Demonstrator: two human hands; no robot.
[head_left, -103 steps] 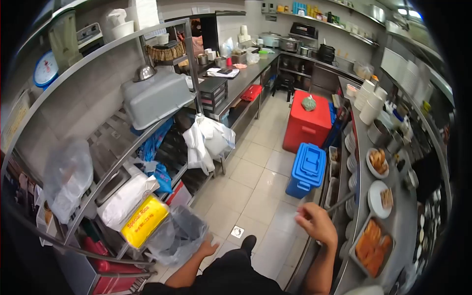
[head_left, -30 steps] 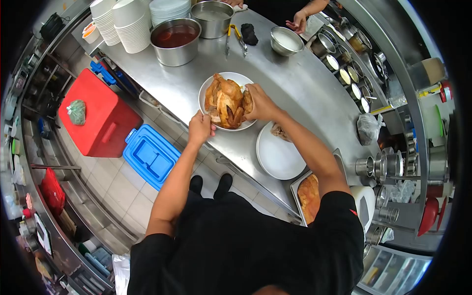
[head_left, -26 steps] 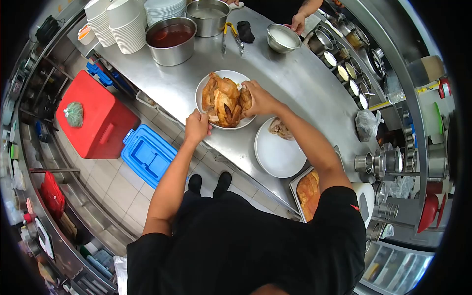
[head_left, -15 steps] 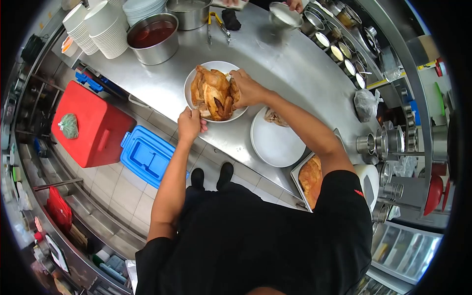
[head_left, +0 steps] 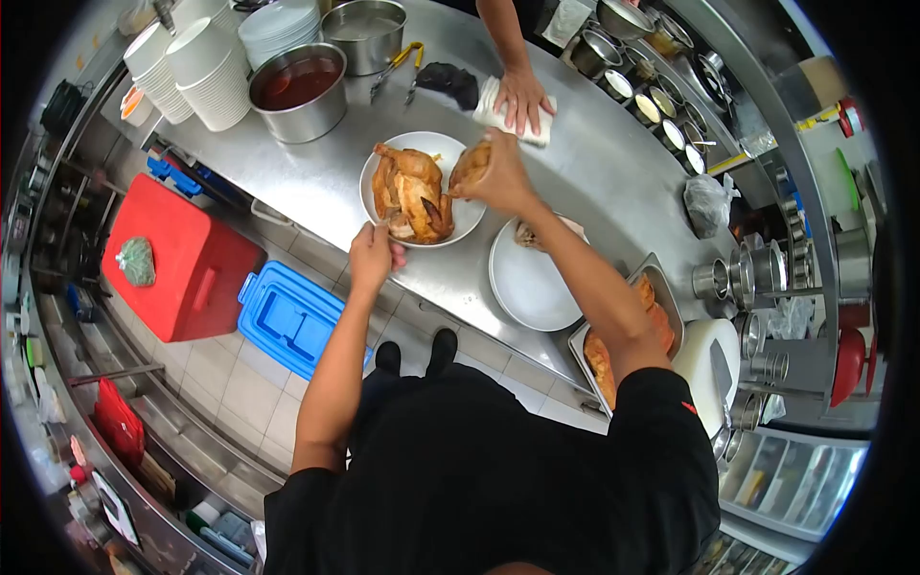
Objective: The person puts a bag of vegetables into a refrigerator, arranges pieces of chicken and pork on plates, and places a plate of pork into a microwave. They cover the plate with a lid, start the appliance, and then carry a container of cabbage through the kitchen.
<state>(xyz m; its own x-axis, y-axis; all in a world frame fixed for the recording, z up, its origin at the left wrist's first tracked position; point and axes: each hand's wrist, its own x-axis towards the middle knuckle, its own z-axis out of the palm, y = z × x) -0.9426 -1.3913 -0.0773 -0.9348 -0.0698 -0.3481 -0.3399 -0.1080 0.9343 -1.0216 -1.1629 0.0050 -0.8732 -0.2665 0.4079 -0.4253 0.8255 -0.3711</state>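
Note:
A browned whole chicken [head_left: 414,196] lies on a round white plate [head_left: 468,222] at the counter's near edge. My left hand [head_left: 372,254] grips the plate's lower left rim, its thumb close to the chicken. Over the right side of the plate, my right hand [head_left: 503,182] is closed around a browned chicken piece [head_left: 470,171], lifted apart from the bird. My fingers partly hide that piece. Beside the plate, a larger white plate [head_left: 532,287] carries some pale meat scraps [head_left: 527,235], partly covered by my right forearm.
A co-worker's hand [head_left: 522,101] presses a white cloth [head_left: 537,127] on the counter. Behind the plate stand a pot of red liquid [head_left: 311,120], yellow-handled tongs [head_left: 395,69] and stacked white bowls [head_left: 213,91]. A metal tray [head_left: 671,280] of chicken sits right; a red bin [head_left: 177,259] is left.
My right hand has moved right and slightly up, carrying the chicken piece away from the bird. A co-worker's hand with a cloth has come onto the counter; the bowl held there is gone.

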